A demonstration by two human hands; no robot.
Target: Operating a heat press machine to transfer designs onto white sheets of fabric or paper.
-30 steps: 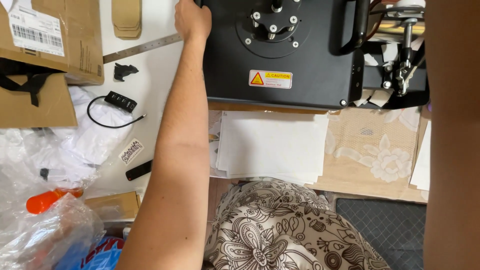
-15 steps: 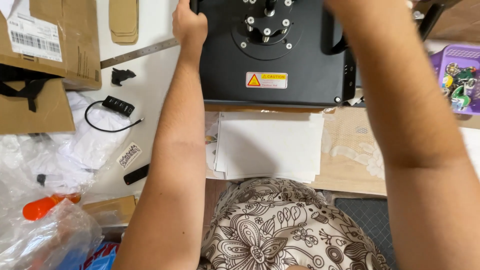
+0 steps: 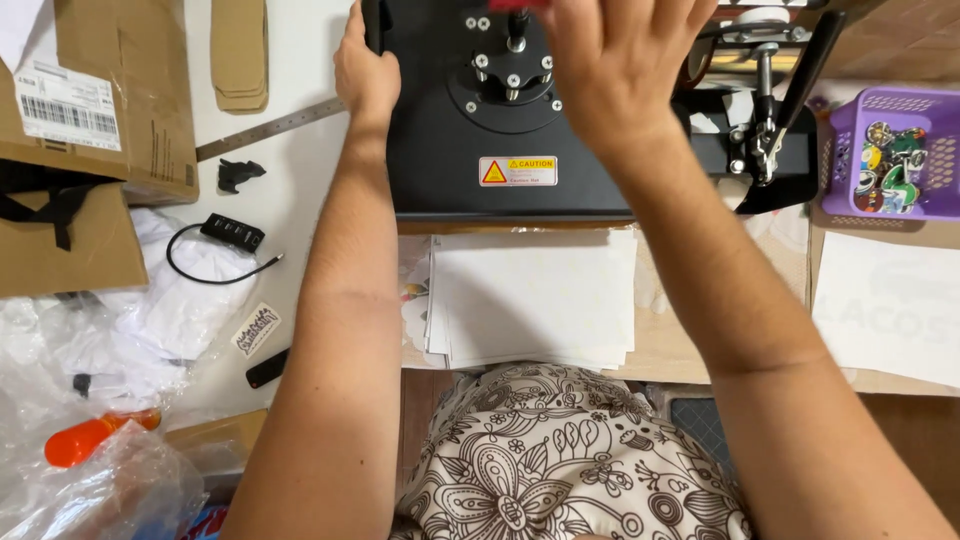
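A black heat press with a yellow warning label stands at the far side of the table. My left hand grips the left edge of its top plate, fingers curled around the side. My right hand hovers over the middle of the plate with its fingers spread and nothing in it, just below a red knob at the top edge. In front of the press, near my lap, lies a stack of white paper sheets.
The press's black lever arm sticks out at the right. A purple basket of small items is at far right. At left are cardboard boxes, a metal ruler, a black cabled hub, plastic wrap and an orange handle.
My right arm has swung in from the right and its open hand now hangs over the press plate. My left hand stays on the press's left edge.
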